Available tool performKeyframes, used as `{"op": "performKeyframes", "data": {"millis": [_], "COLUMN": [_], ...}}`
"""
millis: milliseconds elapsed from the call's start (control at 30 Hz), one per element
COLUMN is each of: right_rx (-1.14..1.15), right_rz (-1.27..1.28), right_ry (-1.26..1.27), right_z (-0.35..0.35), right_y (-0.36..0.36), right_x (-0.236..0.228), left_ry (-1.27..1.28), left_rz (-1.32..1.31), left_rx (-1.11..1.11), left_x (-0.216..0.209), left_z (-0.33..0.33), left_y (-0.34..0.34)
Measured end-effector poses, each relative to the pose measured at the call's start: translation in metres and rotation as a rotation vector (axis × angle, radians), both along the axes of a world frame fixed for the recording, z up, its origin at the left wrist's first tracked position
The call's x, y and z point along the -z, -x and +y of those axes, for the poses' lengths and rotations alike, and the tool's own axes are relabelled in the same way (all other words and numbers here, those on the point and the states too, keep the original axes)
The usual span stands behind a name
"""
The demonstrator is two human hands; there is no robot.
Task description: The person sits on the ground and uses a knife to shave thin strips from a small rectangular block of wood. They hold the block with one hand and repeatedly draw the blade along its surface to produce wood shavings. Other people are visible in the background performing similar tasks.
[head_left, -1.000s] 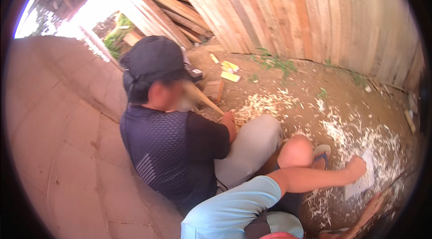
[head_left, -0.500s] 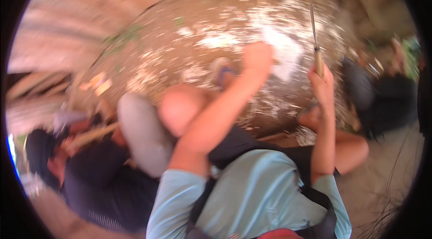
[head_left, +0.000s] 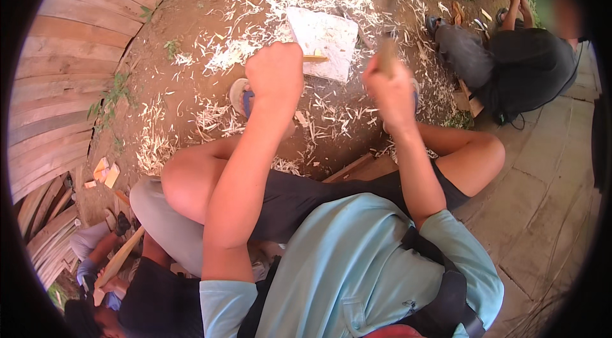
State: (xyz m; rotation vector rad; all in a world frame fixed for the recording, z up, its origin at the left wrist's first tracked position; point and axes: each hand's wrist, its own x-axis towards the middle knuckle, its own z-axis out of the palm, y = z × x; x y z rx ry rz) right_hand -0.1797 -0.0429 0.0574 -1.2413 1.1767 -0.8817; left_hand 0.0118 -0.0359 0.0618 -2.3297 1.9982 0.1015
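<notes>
The shirt (head_left: 338, 261) is pale turquoise, the shorts (head_left: 290, 201) black, the sandal strap (head_left: 247, 101) dark blue. A yellow stick (head_left: 316, 58) shows against a whitish slab (head_left: 331, 35) with faint grey mottling. The tool handle (head_left: 387, 57) is tan. Cream-white shavings (head_left: 231, 56) fleck the brown earth (head_left: 207, 22); pinkish-brown bands stripe the plank wall (head_left: 70, 69), and the weeds (head_left: 115, 97) are green.

Dirt floor (head_left: 203, 12) | pale shavings (head_left: 237, 56), scattered | whitish slab (head_left: 326, 33) | yellow pieces (head_left: 113, 176)

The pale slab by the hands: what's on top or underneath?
A yellowish stick juts from the left hand over the pale slab; whether it touches is unclear. The slab covers whatever lies beneath; wood shavings lie around it.
</notes>
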Motion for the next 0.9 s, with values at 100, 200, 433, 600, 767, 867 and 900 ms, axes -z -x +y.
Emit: {"op": "performKeyframes", "data": {"millis": [100,200,433,600,767,867,900], "right_rx": [0.200,0.075,-0.028,0.023,-0.223,-0.270,-0.094], "right_rz": [-0.517,0.063,0.284,0.204,0.571,0.595,0.364], "right_ry": [0.414,0.191,-0.038,-0.094,-0.394,-0.220,-0.079], "right_z": [-0.007,-0.002,-0.061,-0.057,0.006,-0.046,-0.057], "right_y": [-0.020,-0.011,-0.013,-0.012,0.003,-0.014,-0.019], "right_x": [0.012,0.146,0.029,0.014,0.147,0.059,0.022], "left_ry": [-0.069,-0.005,-0.142,-0.168,-0.191,-0.186,-0.190], "left_rz": [-0.007,-0.018,0.003,0.006,0.034,0.018,0.010], "left_rx": [-0.056,-0.015,-0.157,-0.162,-0.169,-0.202,-0.190], "left_x": [0.001,-0.007,-0.008,-0.013,-0.015,-0.009,-0.011], "left_z": [-0.002,-0.009,-0.004,-0.013,-0.022,-0.014,-0.015], "left_y": [-0.005,0.007,-0.016,-0.016,-0.012,-0.013,-0.013]}}
